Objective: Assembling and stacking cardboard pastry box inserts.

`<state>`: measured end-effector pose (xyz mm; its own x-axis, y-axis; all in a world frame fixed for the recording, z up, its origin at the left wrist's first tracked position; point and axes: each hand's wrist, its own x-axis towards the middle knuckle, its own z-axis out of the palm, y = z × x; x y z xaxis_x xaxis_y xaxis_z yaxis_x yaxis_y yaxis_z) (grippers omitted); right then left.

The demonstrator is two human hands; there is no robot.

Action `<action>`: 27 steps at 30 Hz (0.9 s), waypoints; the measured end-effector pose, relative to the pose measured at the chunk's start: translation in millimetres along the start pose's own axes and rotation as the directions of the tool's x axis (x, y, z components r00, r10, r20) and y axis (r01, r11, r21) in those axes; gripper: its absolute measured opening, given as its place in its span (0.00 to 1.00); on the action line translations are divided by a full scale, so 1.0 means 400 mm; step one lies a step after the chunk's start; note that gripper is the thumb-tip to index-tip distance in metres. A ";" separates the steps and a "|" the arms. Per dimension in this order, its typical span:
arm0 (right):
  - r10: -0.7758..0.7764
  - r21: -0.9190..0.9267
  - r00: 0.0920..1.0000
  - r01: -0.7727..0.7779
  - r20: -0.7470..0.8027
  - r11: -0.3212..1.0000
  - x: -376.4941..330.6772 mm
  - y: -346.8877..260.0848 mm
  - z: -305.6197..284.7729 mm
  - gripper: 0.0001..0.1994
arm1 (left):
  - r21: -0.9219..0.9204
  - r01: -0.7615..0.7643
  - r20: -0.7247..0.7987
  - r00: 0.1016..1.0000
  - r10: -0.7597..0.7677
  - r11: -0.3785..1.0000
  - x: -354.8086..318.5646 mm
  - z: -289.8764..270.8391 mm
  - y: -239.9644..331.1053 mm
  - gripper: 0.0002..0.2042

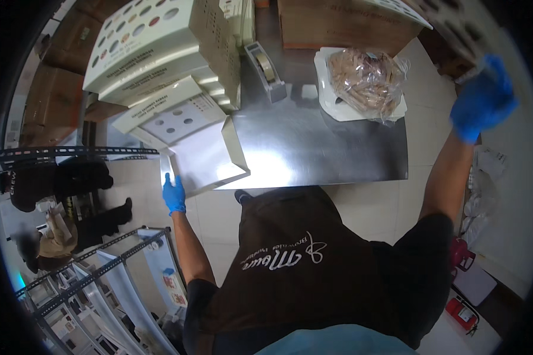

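Note:
An unfolded white cardboard box (204,158) with a windowed lid lies at the left front corner of the metal table, its lid tipped back against stacked boxes. At its near left corner my left hand (173,195), in a blue glove, grips the box's edge between thumb and fingers. Raised off to the right, past the table's edge, is my right hand (484,100), also gloved in blue. Motion smears its fingers, and I cannot make out anything in them. Closest to it on the table is a clear plastic bag (366,83) of light brown pieces on white trays (331,109).
Printed white boxes (154,47) rise in a tall stack at the back left. A tape dispenser (266,72) stands beside them on the metal table (314,154). Behind is a large brown carton (343,26). Metal racks (80,278) and people (59,231) are at left; a fire extinguisher (462,315) is lower right.

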<state>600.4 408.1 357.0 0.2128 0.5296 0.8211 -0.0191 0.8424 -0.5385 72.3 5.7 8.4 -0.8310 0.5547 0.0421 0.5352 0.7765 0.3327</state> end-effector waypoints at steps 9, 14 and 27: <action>0.120 -0.181 0.322 0.167 0.939 0.969 -0.803 0.060 -0.243 0.09 | -0.400 -0.537 -0.294 0.843 0.451 0.743 -0.208 -0.131 0.405 0.27; 0.408 -0.402 0.003 0.177 0.913 0.898 -0.897 0.143 -0.291 0.16 | -0.443 -0.775 0.263 0.367 0.892 0.450 -0.306 0.012 0.586 0.30; 0.507 -0.505 0.040 0.185 0.861 0.843 -1.011 0.075 -0.105 0.15 | -0.422 -0.830 0.398 0.192 0.897 0.365 -0.310 0.200 0.604 0.10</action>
<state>554.8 215.1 0.9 -0.8422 0.5335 -0.0775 0.5168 0.7582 -0.3976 316.7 148.4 8.3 0.3808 0.9221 -0.0685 0.8207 -0.3029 0.4844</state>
